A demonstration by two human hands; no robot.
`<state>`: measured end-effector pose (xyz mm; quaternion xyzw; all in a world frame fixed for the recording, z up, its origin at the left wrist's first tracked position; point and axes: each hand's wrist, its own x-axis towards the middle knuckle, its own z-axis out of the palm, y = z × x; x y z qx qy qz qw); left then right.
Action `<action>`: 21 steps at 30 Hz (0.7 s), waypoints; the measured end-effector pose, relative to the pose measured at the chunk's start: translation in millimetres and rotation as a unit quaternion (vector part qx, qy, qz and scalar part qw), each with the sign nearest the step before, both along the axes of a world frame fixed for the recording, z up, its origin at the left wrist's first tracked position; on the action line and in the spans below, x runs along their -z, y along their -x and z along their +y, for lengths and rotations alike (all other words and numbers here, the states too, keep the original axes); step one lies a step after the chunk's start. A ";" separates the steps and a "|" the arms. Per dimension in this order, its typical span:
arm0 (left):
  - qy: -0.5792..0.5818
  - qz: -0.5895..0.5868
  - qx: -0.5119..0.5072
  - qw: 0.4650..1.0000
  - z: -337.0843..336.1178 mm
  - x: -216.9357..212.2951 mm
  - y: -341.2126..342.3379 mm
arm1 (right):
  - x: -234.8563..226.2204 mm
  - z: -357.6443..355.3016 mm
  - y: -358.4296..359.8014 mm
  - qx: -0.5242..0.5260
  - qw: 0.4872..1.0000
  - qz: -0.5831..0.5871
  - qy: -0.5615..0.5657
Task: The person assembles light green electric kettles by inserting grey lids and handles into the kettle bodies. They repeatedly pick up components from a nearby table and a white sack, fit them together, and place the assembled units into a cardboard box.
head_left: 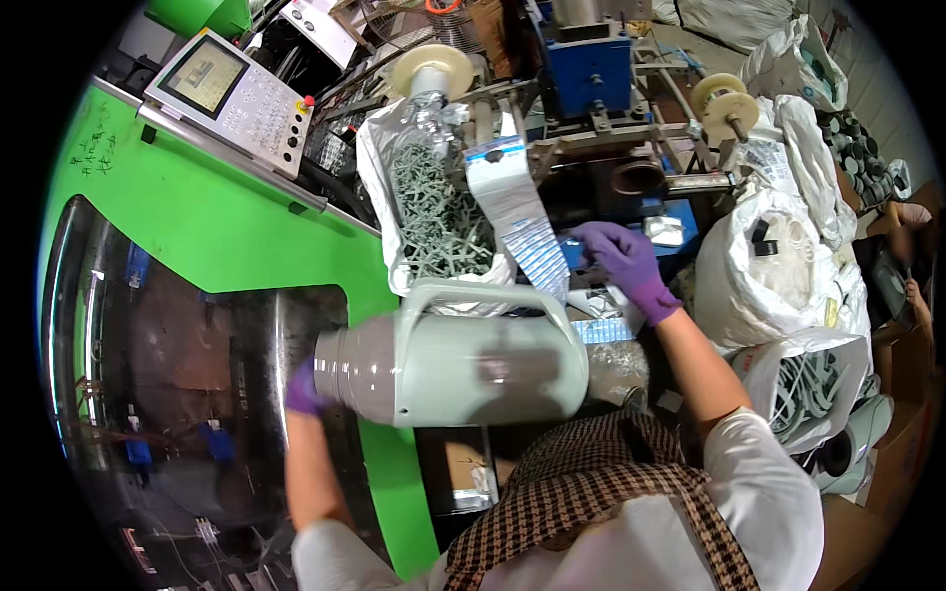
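A large pale green thermos jug (pixel 493 369) with a loop handle and a grey-brown neck lies sideways in front of my body. My left hand (pixel 304 388), in a purple glove, is closed around the neck end at its left; some fingers are hidden behind it. Beyond the jug, my right hand (pixel 623 264), gloved in purple too, has bent fingers drawn together just right of a hanging strip of printed labels (pixel 517 202). Whether anything is between those fingertips cannot be made out.
Left stands a green machine (pixel 236 246) with a dark window and a control panel (pixel 222 98). A white sack (pixel 374 167) of grey-green plastic scraps sits beyond the jug. Ahead is a blue machine (pixel 591 74) with film spools. More sacks (pixel 749 261) crowd the right; a person (pixel 902 246) is at far right.
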<state>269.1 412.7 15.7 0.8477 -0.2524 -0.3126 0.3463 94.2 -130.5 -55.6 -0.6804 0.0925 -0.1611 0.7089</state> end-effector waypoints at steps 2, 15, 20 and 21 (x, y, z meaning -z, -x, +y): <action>-0.038 -0.124 -0.030 0.991 42.6 45.5 50.5 | 55.9 -16.1 -27.2 0.048 0.998 0.035 0.005; -0.035 -0.326 -0.164 0.930 60.8 165.1 190.7 | 109.4 68.6 -121.0 -0.003 0.996 -0.072 -0.043; 0.278 -0.024 -0.349 0.894 37.8 176.7 186.2 | 70.4 95.5 -92.4 0.105 0.962 -0.089 0.235; 0.267 -0.041 -0.323 0.907 35.0 179.9 179.0 | 59.3 97.4 -91.3 0.081 0.957 -0.096 0.260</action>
